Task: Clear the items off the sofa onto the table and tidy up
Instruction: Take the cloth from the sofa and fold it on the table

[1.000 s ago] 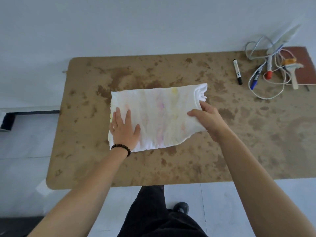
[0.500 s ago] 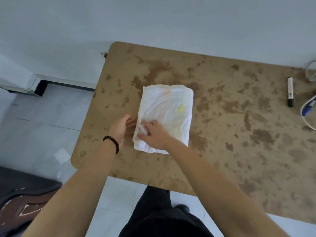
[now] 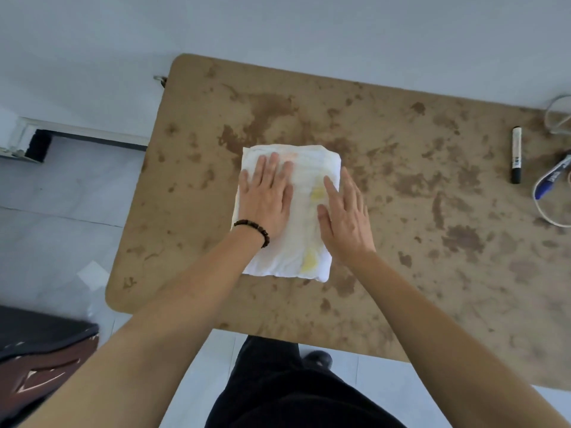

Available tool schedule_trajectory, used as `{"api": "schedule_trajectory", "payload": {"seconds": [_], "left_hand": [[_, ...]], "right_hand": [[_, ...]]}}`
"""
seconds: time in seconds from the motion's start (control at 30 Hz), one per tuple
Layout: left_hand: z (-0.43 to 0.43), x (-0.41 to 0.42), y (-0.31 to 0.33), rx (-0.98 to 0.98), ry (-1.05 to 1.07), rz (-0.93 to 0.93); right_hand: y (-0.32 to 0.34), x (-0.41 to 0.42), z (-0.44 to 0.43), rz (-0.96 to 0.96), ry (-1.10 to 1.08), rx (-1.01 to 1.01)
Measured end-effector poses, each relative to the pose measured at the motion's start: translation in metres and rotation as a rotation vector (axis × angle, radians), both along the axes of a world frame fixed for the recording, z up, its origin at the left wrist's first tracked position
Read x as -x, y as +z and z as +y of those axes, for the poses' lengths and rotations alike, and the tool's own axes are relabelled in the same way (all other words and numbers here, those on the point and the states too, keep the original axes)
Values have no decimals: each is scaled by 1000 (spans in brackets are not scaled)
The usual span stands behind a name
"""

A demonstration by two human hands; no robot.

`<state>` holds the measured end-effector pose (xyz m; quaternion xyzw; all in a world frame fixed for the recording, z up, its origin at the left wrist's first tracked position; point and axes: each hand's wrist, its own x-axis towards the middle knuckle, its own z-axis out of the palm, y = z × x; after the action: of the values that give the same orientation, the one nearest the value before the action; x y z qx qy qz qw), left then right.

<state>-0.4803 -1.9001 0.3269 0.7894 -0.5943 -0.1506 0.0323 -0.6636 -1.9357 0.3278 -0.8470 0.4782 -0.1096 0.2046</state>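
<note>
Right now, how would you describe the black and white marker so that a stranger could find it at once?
Start from the stained brown table. Go to its far right side, well away from the folded white cloth. The marker lies there; its white barrel and black cap set it apart from the blue pen beside it.

Head view, looking down. A folded white cloth (image 3: 304, 217), marked with yellow and pink patches, lies on a brown mottled table (image 3: 417, 257) near its left end. The left hand (image 3: 266, 197), with a dark bead bracelet (image 3: 254, 231) at the wrist, lies flat on the cloth's left half, fingers straight. The right hand (image 3: 346, 219) lies flat along the cloth's right edge, thumb and forefinger on the fabric, the outer fingers over the tabletop. Well apart, at the table's right end, lie a black marker (image 3: 516, 159), a blue marker (image 3: 553, 180) and a white cable (image 3: 545, 216). Below the table edge show dark trousers (image 3: 287, 393), a black shoe (image 3: 318, 359) and pale floor tiles (image 3: 61, 217).
</note>
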Motion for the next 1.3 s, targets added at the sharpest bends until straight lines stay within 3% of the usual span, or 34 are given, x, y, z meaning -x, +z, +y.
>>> {"api": "schedule_trajectory", "payload": {"seconds": [0.1,0.2,0.43,0.73,0.83,0.97,1.07,1.2,1.3], "left_hand": [[-1,-25,-19,-87,44,-10],[1,-43,-32,-122,116,41],[-3,-44,-42,-23,171,60],[-5,-41,-26,-92,162,90],[8,-28,-10,-42,368,235],[30,-14,2,35,801,534],[35,-16,6,5,918,735],[26,-18,14,8,1022,987],[25,-15,15,39,906,920]], "right_hand": [[-8,-23,-20,202,145,-58],[-23,-34,-35,339,134,-136],[-38,-40,-33,270,68,-108],[-26,-40,-37,291,104,-171],[-14,-36,-31,146,37,-277],[2,-29,-17,-168,-419,-609],[5,-25,-14,-268,-612,-784],[6,-23,-15,-272,-618,-886],[4,-25,-12,-188,-508,-783]]}}
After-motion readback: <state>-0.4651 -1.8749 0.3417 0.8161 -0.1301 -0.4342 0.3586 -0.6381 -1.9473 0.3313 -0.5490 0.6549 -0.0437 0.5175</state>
